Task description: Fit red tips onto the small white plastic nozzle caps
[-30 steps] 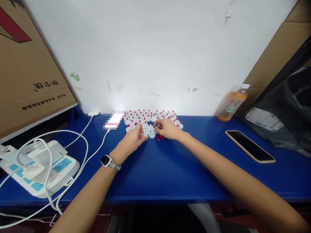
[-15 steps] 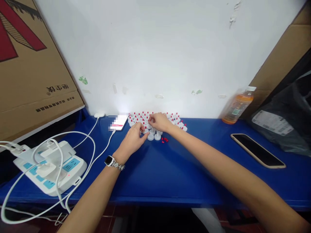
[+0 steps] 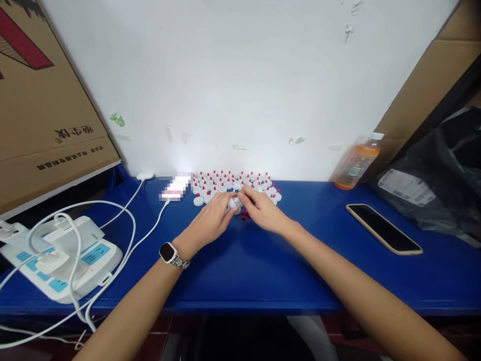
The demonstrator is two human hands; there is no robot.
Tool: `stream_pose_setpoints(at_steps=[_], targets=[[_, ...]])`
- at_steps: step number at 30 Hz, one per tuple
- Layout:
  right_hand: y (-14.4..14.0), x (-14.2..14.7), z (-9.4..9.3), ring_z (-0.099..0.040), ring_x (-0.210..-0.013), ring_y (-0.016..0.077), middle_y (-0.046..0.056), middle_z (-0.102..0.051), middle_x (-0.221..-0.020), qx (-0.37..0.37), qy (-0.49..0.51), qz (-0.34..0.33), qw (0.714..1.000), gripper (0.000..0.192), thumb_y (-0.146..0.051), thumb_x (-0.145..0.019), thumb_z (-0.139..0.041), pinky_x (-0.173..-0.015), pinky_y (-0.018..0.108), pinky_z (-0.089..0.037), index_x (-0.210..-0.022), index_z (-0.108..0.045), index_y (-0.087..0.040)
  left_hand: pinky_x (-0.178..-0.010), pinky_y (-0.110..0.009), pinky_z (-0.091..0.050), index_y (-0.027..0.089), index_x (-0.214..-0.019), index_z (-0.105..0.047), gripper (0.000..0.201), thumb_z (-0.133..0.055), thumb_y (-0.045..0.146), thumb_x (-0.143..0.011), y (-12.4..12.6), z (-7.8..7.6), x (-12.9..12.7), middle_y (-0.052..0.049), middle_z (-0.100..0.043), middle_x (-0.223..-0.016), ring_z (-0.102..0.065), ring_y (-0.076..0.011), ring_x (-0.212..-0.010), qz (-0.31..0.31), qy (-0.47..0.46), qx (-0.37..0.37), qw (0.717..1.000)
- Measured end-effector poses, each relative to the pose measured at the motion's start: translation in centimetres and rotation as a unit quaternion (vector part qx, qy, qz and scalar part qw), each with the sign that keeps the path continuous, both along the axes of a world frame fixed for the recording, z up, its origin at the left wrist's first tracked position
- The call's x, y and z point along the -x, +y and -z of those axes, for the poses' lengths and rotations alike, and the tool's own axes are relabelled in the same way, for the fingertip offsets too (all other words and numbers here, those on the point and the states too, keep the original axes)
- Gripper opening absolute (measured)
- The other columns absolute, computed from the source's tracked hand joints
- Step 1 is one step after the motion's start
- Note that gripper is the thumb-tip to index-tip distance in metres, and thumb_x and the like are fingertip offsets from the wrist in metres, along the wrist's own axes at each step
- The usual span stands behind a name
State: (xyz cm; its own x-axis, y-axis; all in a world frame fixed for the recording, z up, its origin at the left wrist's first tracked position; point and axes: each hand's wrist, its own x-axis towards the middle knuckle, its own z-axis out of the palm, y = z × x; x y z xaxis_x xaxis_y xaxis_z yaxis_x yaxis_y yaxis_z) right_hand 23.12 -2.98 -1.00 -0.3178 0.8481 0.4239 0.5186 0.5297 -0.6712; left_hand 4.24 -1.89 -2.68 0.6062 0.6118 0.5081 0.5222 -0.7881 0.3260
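Note:
My left hand point(image 3: 215, 216), with a watch on its wrist, is closed around a white nozzle cap point(image 3: 235, 202) held just above the table. From the other side my right hand point(image 3: 263, 209) has thumb and forefinger pinched together at the top of that cap; whatever lies between those fingertips is hidden. Behind both hands stand many white caps point(image 3: 198, 201) with small red tips, gathered in rows near the wall. A few loose red tips point(image 3: 243, 215) lie on the table beside my right fingers, partly covered by them.
On the blue table point(image 3: 259, 281), a power strip point(image 3: 67, 265) with looping white cables is at the left. A lit phone point(image 3: 176, 188) lies by the wall. To the right are a dark phone point(image 3: 383, 228), an orange drink bottle point(image 3: 356, 163) and a black plastic bag point(image 3: 439, 170).
My right hand has come back from among the red-tipped caps to meet my left hand. My left hand now has a white cap in it. The view has shifted slightly right.

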Motion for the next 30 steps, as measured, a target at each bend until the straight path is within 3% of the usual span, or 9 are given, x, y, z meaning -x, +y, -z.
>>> stream_pose_setpoints(at_steps=[4,9,12,17,21,27,30], targets=[[0.6,0.3,0.4,-0.039,-0.06,0.0127,-0.004,-0.041,-0.062,0.018,0.045,0.004,0.999,0.034,-0.041,-0.098,-0.036,-0.06,0.026,-0.031,-0.071,-0.036,-0.022,-0.093,-0.043,-0.047,0.019,-0.128,-0.047,0.03,-0.037,0.033,-0.103,-0.6,-0.8,-0.3,-0.012,-0.06,-0.115,-0.055,-0.0264,-0.107,-0.01,0.039,-0.042,0.998],[1.9,-0.9,0.7,-0.033,-0.051,0.0117,-0.005,-0.035,-0.054,0.131,0.123,0.074,0.981,0.041,-0.045,-0.097,-0.034,-0.053,0.027,-0.027,-0.063,-0.034,-0.023,-0.093,-0.046,-0.045,0.016,-0.126,-0.05,0.03,-0.041,0.031,-0.101,-0.3,-1.4,0.4,-0.013,-0.06,-0.113,-0.054,-0.0286,-0.106,-0.054,0.065,-0.099,0.991],[2.1,-2.4,0.8,-0.04,-0.054,0.0118,-0.004,-0.044,-0.057,0.081,0.078,0.108,0.988,0.038,-0.044,-0.095,-0.04,-0.055,0.026,-0.03,-0.065,-0.039,-0.021,-0.097,-0.044,-0.045,0.019,-0.128,-0.05,0.032,-0.043,0.036,-0.101,0.3,-1.1,1.1,-0.011,-0.059,-0.116,-0.054,-0.0261,-0.108,-0.053,0.005,-0.042,0.998],[2.5,-3.3,2.1,-0.055,-0.065,0.0124,-0.001,-0.063,-0.07,0.022,-0.081,0.064,0.994,0.007,-0.025,-0.084,-0.059,-0.066,0.025,-0.038,-0.082,-0.062,-0.018,-0.092,-0.039,-0.05,0.026,-0.135,-0.051,0.038,-0.048,0.037,-0.099,0.7,-0.3,0.8,-0.01,-0.053,-0.118,-0.055,-0.0226,-0.107,0.012,-0.026,0.044,0.999],[2.9,-3.2,2.6,-0.062,-0.077,0.0146,0.002,-0.071,-0.082,0.013,-0.138,0.051,0.989,0.01,-0.017,-0.078,-0.063,-0.075,0.027,-0.041,-0.085,-0.07,-0.018,-0.094,-0.04,-0.049,0.026,-0.131,-0.055,0.034,-0.051,0.033,-0.098,0.6,0.0,0.5,-0.009,-0.057,-0.119,-0.056,-0.0231,-0.11,0.028,-0.024,0.068,0.997],[2.2,-2.8,1.6,-0.057,-0.07,0.0135,0.002,-0.072,-0.082,0.014,-0.1,0.057,0.993,0.021,-0.013,-0.081,-0.057,-0.071,0.027,-0.041,-0.096,-0.072,-0.017,-0.089,-0.038,-0.048,0.026,-0.123,-0.059,0.032,-0.059,0.033,-0.093,0.6,0.2,0.7,-0.006,-0.063,-0.117,-0.058,-0.0229,-0.106,-0.012,-0.012,0.098,0.995],[1.4,-2.0,1.2,-0.053,-0.065,0.0127,0.001,-0.069,-0.078,0.023,-0.027,0.011,0.999,0.017,-0.025,-0.086,-0.06,-0.064,0.026,-0.04,-0.098,-0.069,-0.017,-0.084,-0.036,-0.048,0.025,-0.117,-0.061,0.029,-0.062,0.037,-0.09,0.6,0.2,0.8,-0.005,-0.064,-0.107,-0.06,-0.0217,-0.097,-0.028,0.005,0.111,0.993]])
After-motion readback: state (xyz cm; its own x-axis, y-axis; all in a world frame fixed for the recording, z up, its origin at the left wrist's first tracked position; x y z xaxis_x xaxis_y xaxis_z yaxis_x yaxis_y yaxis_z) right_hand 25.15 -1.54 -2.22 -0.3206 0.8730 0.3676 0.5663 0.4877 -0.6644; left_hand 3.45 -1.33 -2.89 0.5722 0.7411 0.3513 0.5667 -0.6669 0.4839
